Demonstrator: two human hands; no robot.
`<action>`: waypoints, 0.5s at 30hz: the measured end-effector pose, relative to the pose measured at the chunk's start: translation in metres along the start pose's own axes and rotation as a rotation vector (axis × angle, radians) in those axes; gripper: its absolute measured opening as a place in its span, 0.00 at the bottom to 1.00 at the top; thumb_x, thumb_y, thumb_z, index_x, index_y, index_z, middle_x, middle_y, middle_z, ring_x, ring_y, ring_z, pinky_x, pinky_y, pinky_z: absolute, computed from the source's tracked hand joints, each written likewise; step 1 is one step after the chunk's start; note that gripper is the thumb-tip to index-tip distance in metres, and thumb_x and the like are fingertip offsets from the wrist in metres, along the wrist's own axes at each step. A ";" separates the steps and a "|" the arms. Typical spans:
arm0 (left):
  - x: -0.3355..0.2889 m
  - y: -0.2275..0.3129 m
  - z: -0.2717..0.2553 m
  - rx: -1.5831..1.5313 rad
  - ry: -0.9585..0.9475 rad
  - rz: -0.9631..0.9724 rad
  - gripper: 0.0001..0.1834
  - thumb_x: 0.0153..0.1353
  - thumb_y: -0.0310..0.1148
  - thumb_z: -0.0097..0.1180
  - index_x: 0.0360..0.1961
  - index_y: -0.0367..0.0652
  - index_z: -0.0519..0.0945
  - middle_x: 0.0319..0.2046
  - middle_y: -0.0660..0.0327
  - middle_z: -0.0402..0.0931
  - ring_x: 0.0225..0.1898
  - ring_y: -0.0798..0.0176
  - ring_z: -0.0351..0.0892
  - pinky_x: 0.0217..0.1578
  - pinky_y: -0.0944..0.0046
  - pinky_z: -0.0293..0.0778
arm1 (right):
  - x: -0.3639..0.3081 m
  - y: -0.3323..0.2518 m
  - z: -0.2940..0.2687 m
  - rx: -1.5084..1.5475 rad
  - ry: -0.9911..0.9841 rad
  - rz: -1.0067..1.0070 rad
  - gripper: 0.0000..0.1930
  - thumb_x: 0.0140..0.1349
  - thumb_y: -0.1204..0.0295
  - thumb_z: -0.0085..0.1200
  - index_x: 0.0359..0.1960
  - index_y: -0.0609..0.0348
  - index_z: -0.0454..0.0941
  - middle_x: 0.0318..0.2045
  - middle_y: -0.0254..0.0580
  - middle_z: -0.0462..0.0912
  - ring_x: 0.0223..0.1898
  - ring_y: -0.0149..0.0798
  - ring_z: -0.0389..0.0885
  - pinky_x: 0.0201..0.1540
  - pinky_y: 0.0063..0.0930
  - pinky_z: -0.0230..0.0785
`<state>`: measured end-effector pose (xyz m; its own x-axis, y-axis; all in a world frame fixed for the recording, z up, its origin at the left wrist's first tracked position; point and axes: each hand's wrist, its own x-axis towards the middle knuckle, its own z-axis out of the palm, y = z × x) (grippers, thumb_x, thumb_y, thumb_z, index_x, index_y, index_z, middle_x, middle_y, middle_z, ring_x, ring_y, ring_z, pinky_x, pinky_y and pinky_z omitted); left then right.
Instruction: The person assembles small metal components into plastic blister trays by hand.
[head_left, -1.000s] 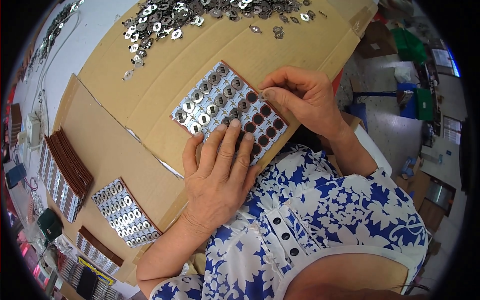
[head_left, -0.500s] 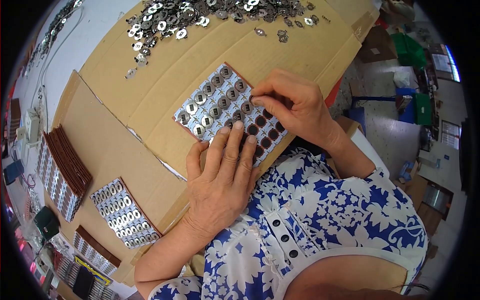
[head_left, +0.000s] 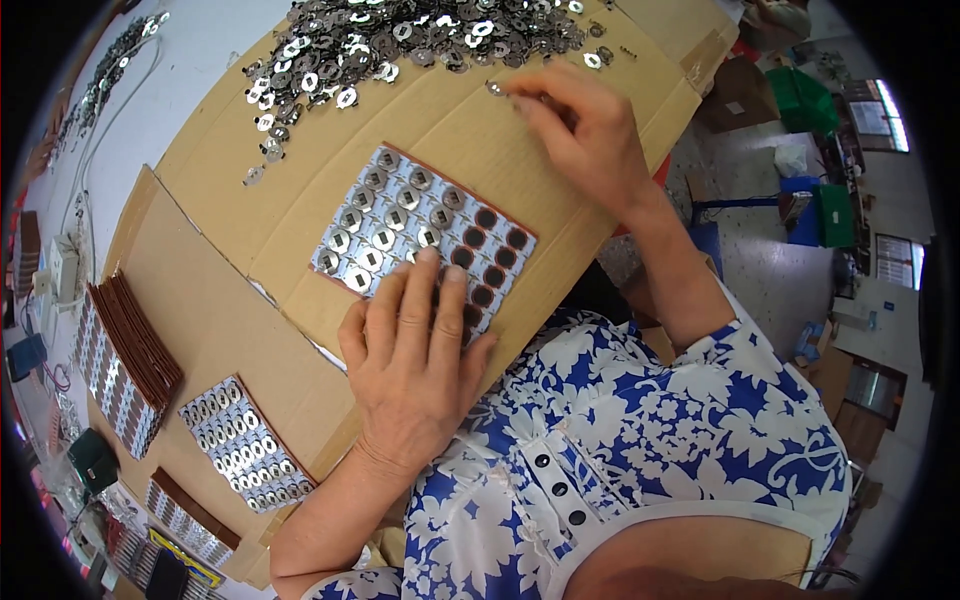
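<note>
Two-handed over a tan corrugated cardboard sheet (head_left: 285, 205): covering with the bare left hand (head_left: 408, 345), fingers slightly spread, the lower part of a rectangular pale-blue board (head_left: 468, 210) with a reddish-brown edge. Set on that board in slanting rows toward the left and top, round silver metal clips (head_left: 397, 218); toward the right, exposed dark round spots (head_left: 506, 257). Stretched out past the board's upper right with the bare right hand (head_left: 590, 135), thumb and fingertips close together at a small silver metal disc (head_left: 494, 88); cannot tell whether pinching it or only touching. Beyond and to the left of that disc, heaped on the cardboard, a big pile of loose silver metal pieces (head_left: 395, 45). Far left, well apart, a thick stack of brown-edged boards (head_left: 138, 345).
</note>
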<state>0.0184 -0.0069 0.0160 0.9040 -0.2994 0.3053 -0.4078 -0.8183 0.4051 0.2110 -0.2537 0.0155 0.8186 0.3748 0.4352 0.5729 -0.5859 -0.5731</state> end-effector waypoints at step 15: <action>0.006 -0.035 -0.037 -0.041 0.012 -0.056 0.28 0.58 0.25 0.73 0.62 0.38 0.87 0.66 0.51 0.84 0.68 0.42 0.79 0.68 0.42 0.72 | -0.050 -0.084 0.000 0.793 -0.614 0.452 0.08 0.77 0.82 0.62 0.54 0.64 0.86 0.39 0.31 0.87 0.30 0.19 0.84 0.28 0.17 0.75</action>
<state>0.0334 0.0381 0.0350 0.9242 -0.2476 0.2908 -0.3615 -0.8126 0.4572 0.1225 -0.2235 0.0420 0.7138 0.6646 -0.2210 -0.1018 -0.2137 -0.9716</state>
